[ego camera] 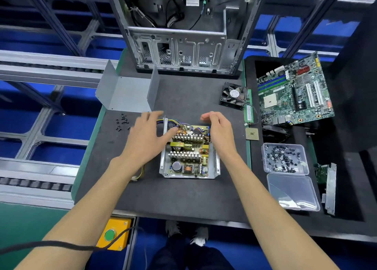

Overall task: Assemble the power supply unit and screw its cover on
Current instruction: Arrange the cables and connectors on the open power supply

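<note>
The open power supply unit [188, 157] lies in the middle of the dark mat, its circuit board with heatsinks and coils exposed inside a metal tray. My left hand [149, 135] hovers over its left side with fingers spread, fingertips at the wires and copper coil near the far left corner. My right hand [219, 131] is at the far right edge, fingers relaxed and holding nothing. The grey U-shaped metal cover [126, 92] sits upside down on the mat at the far left. Several small black screws [122, 121] lie loose beside my left hand.
An empty computer case [183, 35] stands at the back. A black fan [233, 95] and a CPU chip [252, 134] lie to the right. On the right tray are a motherboard [293, 92] and an open plastic box of screws [284, 158]. A yellow button box [114, 234] hangs below the table edge.
</note>
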